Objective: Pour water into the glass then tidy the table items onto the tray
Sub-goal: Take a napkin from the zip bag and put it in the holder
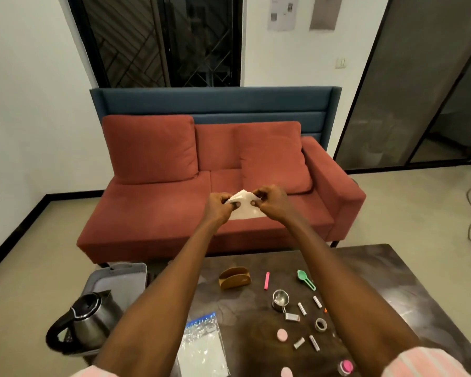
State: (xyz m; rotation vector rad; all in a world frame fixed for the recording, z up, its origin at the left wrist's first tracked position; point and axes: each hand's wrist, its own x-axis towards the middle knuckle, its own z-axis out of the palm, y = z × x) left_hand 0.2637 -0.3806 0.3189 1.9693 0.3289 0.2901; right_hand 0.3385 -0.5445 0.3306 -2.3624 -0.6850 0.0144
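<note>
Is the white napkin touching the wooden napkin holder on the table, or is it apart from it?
Apart. The head view shows the white napkin pinched by the left hand and right hand, raised far from the wooden napkin holder, which stands on the table.

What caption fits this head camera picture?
Both hands, left hand and right hand, pinch a white napkin above the cluttered table, kettle waiting alongside.

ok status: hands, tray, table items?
Left hand and right hand both pinching a white napkin, raised. Tray and kettle left of table. Small items still on table.
</note>
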